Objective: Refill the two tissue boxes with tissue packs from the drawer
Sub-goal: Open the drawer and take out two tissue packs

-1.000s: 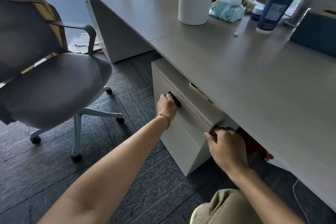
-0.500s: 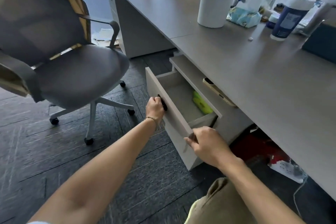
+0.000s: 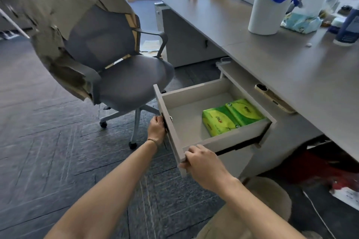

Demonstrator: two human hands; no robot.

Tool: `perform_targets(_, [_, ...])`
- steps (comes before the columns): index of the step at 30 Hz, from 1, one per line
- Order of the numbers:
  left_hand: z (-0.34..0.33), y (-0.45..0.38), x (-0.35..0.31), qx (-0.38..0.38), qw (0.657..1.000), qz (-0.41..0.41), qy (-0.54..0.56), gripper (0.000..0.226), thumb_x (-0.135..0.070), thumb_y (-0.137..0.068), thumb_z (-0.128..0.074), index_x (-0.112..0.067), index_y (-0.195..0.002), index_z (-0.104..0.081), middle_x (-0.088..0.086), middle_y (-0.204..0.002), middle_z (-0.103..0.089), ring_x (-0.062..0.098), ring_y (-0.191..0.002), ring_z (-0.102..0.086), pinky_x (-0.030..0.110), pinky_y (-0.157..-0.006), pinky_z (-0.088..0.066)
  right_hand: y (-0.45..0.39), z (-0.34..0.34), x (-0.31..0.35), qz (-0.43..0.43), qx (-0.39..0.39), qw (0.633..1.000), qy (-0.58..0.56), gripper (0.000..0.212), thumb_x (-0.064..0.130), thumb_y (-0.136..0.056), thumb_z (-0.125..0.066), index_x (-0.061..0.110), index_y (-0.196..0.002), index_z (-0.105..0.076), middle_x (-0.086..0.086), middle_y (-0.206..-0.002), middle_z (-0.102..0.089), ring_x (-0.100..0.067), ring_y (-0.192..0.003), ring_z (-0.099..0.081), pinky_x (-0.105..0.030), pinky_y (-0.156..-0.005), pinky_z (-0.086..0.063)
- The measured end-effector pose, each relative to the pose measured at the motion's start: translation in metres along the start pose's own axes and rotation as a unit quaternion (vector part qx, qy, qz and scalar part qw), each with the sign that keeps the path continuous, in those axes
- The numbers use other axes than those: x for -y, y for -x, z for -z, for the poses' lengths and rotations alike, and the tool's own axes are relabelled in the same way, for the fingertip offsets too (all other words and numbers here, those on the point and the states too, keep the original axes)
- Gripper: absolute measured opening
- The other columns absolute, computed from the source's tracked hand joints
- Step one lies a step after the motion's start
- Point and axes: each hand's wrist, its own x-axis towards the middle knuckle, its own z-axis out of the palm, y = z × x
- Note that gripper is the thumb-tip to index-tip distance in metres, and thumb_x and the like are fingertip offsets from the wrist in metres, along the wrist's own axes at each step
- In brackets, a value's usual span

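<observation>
The grey top drawer [image 3: 186,101] of the pedestal under the desk stands pulled far out. Inside it, against the right wall, lie two green tissue packs [image 3: 231,116] side by side. My left hand [image 3: 156,127] is closed around the black handle on the drawer front. My right hand [image 3: 202,163] grips the near corner of the drawer front, fingers over its top edge. A white cylindrical holder [image 3: 267,14] with blue fabric in it stands on the desk [image 3: 291,60], beside a pale blue tissue pack [image 3: 300,22] with a white sheet sticking up.
A grey office chair [image 3: 116,75] with a beige jacket over its back stands left of the drawer. A phone [image 3: 272,99] lies on the pedestal top under the desk edge. A blue-and-white container [image 3: 347,29] stands far right. Red items sit under the desk.
The drawer went from shut to fully pulled out, revealing the two green packs. Both hands stayed on the drawer front and moved back with it.
</observation>
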Motion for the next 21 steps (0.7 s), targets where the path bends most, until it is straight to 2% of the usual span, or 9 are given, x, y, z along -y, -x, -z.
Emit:
perform_targets(3, [0.016,-0.004,0.009,-0.004,1.000,0.000,0.003,0.039,-0.047,-0.093,-0.043,-0.014,-0.075,-0.054,0.012,-0.075,-0.059,0.028,-0.072,-0.055,0.037,-0.066,-0.042,-0.005,-0.007,0.015,0.015,-0.008,1.000,0.003,0.038,0.042,-0.100,-0.047,0.010,-0.100,-0.067,-0.010,-0.109,-0.067,-0.029,-0.103,-0.059,-0.041,-0.086,-0.049])
perform_targets(5, [0.023,-0.009,0.015,-0.015,1.000,0.020,-0.010,0.046,-0.058,-0.083,-0.040,-0.015,-0.077,-0.056,0.018,-0.082,-0.064,0.033,-0.077,-0.061,0.045,-0.071,-0.050,-0.006,-0.008,0.020,0.015,-0.005,1.000,-0.007,0.037,0.042,-0.100,-0.048,0.010,-0.100,-0.067,-0.010,-0.109,-0.067,-0.029,-0.103,-0.058,-0.041,-0.085,-0.048])
perform_targets(7, [0.033,-0.005,0.008,-0.036,0.996,0.002,-0.078,0.037,-0.047,-0.092,-0.048,-0.012,-0.083,-0.055,0.021,-0.091,-0.066,0.033,-0.082,-0.062,0.047,-0.075,-0.053,-0.004,-0.003,0.019,0.005,-0.004,1.000,-0.030,0.036,0.041,-0.100,-0.047,0.012,-0.100,-0.067,-0.008,-0.107,-0.066,-0.026,-0.100,-0.057,-0.039,-0.084,-0.050])
perform_targets(9, [0.042,0.005,-0.015,-0.100,0.985,-0.075,-0.123,0.008,-0.015,-0.095,-0.056,-0.009,-0.100,-0.057,0.018,-0.106,-0.062,0.031,-0.092,-0.059,0.037,-0.079,-0.046,-0.001,0.008,0.007,-0.017,-0.014,0.999,-0.049,0.040,0.046,-0.101,-0.043,0.014,-0.096,-0.067,-0.004,-0.100,-0.065,-0.022,-0.093,-0.056,-0.036,-0.078,-0.049])
perform_targets(12, [0.040,0.012,-0.056,-0.136,0.935,-0.271,-0.182,0.023,-0.002,-0.087,-0.053,-0.016,-0.105,-0.060,0.005,-0.106,-0.057,0.024,-0.093,-0.056,0.035,-0.083,-0.045,0.003,0.029,-0.029,-0.090,-0.058,0.992,-0.066,0.036,0.043,-0.102,-0.043,0.015,-0.089,-0.063,0.000,-0.091,-0.061,-0.019,-0.086,-0.052,-0.031,-0.072,-0.042])
perform_targets(15, [-0.003,0.023,-0.088,0.015,0.869,-0.392,-0.301,0.024,-0.006,-0.088,-0.051,-0.016,-0.104,-0.067,0.005,-0.105,-0.067,0.029,-0.095,-0.063,0.038,-0.079,-0.052,0.008,0.049,-0.068,-0.178,-0.102,0.977,-0.059,0.021,0.029,-0.099,-0.050,0.017,-0.088,-0.064,0.000,-0.091,-0.062,-0.020,-0.089,-0.056,-0.033,-0.073,-0.043])
perform_targets(17, [-0.044,0.035,-0.096,0.159,0.794,-0.455,-0.370,0.035,-0.006,-0.087,-0.050,-0.017,-0.114,-0.069,0.005,-0.117,-0.069,0.031,-0.106,-0.064,0.036,-0.084,-0.053,0.011,0.057,-0.088,-0.218,-0.110,0.968,-0.059,0.017,0.025,-0.096,-0.051,0.018,-0.087,-0.063,0.000,-0.090,-0.063,-0.021,-0.090,-0.057,-0.035,-0.074,-0.044])
perform_targets(19, [-0.079,0.039,-0.089,0.276,0.708,-0.484,-0.434,0.043,-0.014,-0.091,-0.049,-0.024,-0.129,-0.065,0.004,-0.140,-0.062,0.029,-0.129,-0.056,0.039,-0.100,-0.049,0.013,0.064,-0.103,-0.241,-0.117,0.962,-0.057,0.015,0.022,-0.095,-0.051,0.019,-0.087,-0.064,0.000,-0.090,-0.063,-0.022,-0.089,-0.058,-0.035,-0.075,-0.046])
perform_targets(21, [-0.100,0.036,-0.080,0.345,0.645,-0.467,-0.498,0.048,-0.025,-0.098,-0.048,-0.032,-0.145,-0.052,0.005,-0.160,-0.041,0.025,-0.148,-0.037,0.042,-0.116,-0.036,0.012,0.068,-0.115,-0.257,-0.121,0.958,-0.052,0.014,0.019,-0.093,-0.052,0.020,-0.092,-0.066,-0.001,-0.095,-0.066,-0.022,-0.093,-0.060,-0.037,-0.079,-0.050])
